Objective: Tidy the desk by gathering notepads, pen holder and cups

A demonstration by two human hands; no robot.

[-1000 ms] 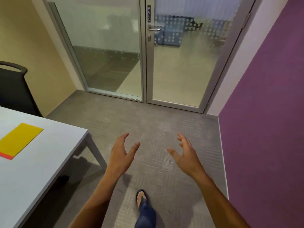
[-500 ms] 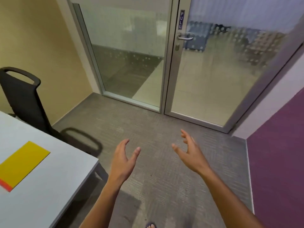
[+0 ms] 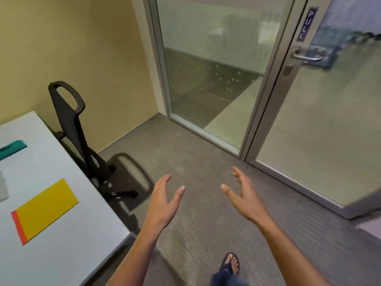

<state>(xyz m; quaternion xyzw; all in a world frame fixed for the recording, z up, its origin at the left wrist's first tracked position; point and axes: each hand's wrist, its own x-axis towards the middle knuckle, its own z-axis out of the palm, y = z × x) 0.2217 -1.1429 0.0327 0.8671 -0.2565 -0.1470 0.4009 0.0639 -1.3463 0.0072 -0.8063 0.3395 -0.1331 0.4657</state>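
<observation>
Both hands are raised in front of the person over the carpet (image 3: pixel 206 203), palms turned toward each other with a gap between them. The left hand (image 3: pixel 162 205) has its fingers straight and relaxed, thumb spread to the side, and holds nothing. The right hand (image 3: pixel 245 199) has fingers loosely spread and slightly bent, thumb extended toward the left hand, and likewise holds nothing. Neither hand touches the desk (image 3: pixel 61 234), which occupies the lower left of the view. On the desk lies a yellow notepad (image 3: pixel 47 209) with a red-orange strip along its near short edge; it lies flat, well apart from the left hand and set in from the desk's right edge. A teal item (image 3: pixel 12 149) lies farther back at the left border, partly cut off; what it is cannot be told. A grey item (image 3: pixel 3 188) shows at the left edge, mostly out of view. A black chair (image 3: pixel 76 129) stands just beside the far right side of the desk, against the yellow wall (image 3: pixel 82 48). A glass door (image 3: pixel 319 120) with a metal handle (image 3: pixel 307 55) and a "PULL" sign (image 3: pixel 306 23) stands ahead. One sandalled foot (image 3: pixel 232 263) shows at the bottom.
</observation>
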